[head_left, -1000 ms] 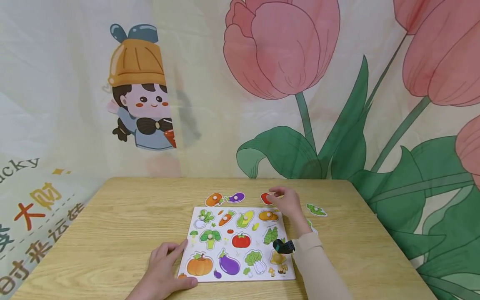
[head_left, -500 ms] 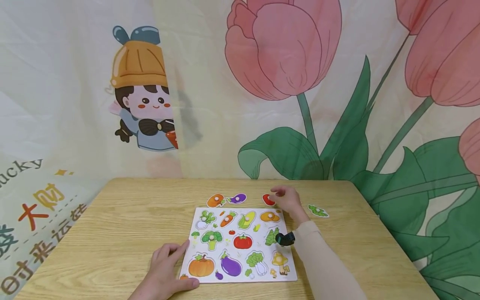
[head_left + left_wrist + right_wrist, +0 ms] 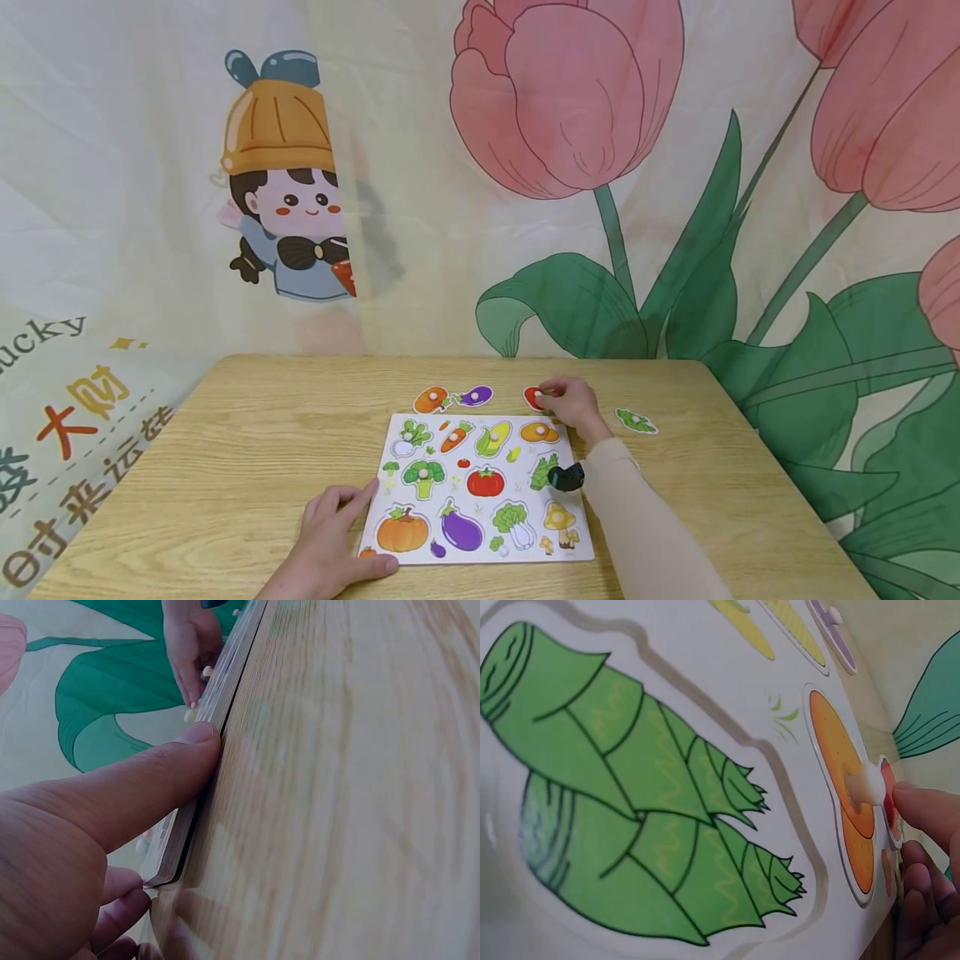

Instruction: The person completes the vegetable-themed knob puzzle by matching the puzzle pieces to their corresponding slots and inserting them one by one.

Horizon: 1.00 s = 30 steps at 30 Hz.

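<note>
Left hand: our left hand (image 3: 330, 542) sits at the lower left of the puzzle board (image 3: 450, 487). The thumb lies along the near edge and the straight fingers (image 3: 352, 498) rest against the left edge. In the left wrist view one straight finger (image 3: 169, 769) presses on the board's thin side. It grips nothing; we judge it is there to stop the board sliding on the desk (image 3: 225, 450).

Puzzle board: white, flat on the desk at lower centre of the head view. Vegetable pieces with small pegs sit in it, among them a pumpkin (image 3: 400, 532), an eggplant (image 3: 460, 530) and a tomato (image 3: 484, 482). The bamboo-shoot recess (image 3: 637, 802) has no piece in it, only the printed picture.

Loose pieces, upper centre: an orange piece (image 3: 431, 400) and a purple piece (image 3: 476, 395) lie just beyond the board's far edge, probably so the recesses stay visible.

Right hand: our right hand (image 3: 573, 404) reaches past the board's upper right corner. Its curled fingers pinch the red piece (image 3: 534, 398), which lies low at the desk just beyond the board. We cannot tell whether it is lifted.

Far right: a green piece (image 3: 636, 421) lies alone on the desk, apart from the board.
</note>
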{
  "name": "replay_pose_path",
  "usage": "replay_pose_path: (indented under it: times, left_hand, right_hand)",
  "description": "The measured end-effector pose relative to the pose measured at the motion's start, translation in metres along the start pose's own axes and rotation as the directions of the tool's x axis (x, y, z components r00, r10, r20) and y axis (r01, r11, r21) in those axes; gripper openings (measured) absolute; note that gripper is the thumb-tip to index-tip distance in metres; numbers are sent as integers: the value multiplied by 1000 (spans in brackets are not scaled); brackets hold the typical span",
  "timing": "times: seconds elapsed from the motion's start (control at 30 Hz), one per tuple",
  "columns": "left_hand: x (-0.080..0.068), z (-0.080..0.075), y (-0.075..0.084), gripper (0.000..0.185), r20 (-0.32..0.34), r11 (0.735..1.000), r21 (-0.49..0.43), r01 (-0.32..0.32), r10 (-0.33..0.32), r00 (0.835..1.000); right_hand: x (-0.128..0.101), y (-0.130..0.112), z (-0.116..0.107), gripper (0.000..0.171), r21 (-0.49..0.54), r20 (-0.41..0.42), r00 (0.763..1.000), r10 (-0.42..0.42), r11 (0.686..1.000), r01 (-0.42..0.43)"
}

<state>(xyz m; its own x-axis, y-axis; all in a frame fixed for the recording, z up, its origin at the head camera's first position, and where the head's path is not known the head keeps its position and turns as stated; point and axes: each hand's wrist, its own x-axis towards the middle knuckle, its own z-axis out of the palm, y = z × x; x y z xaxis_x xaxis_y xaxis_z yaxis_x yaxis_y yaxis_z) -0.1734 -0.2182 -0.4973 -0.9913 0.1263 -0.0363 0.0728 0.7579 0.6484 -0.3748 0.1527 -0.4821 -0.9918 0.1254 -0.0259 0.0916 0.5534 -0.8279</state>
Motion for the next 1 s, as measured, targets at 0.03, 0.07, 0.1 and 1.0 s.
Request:
replay_pose_path:
  times: [0.03, 0.07, 0.1, 1.0]
  left_hand:
    - [0, 0, 0, 118, 1, 1000, -4, 1, -1, 1000]
    - [0, 0, 1, 118, 2, 1000, -7, 1, -1, 1000]
    - [0, -1, 1, 118, 2, 1000, -10, 3, -3, 1000]
    - [-1, -1, 0, 117, -1, 1000, -1, 4, -4, 1000]
  right_hand:
    - [0, -1, 0, 26, -1, -1, 1000, 7, 1000, -7]
    - [0, -1, 1, 25, -6, -4, 1000, 9, 1000, -9]
    - [0, -1, 1, 24, -13, -9, 1000, 8, 1000, -8]
    - [0, -2, -4, 16, -52, 61, 997, -40, 998, 43]
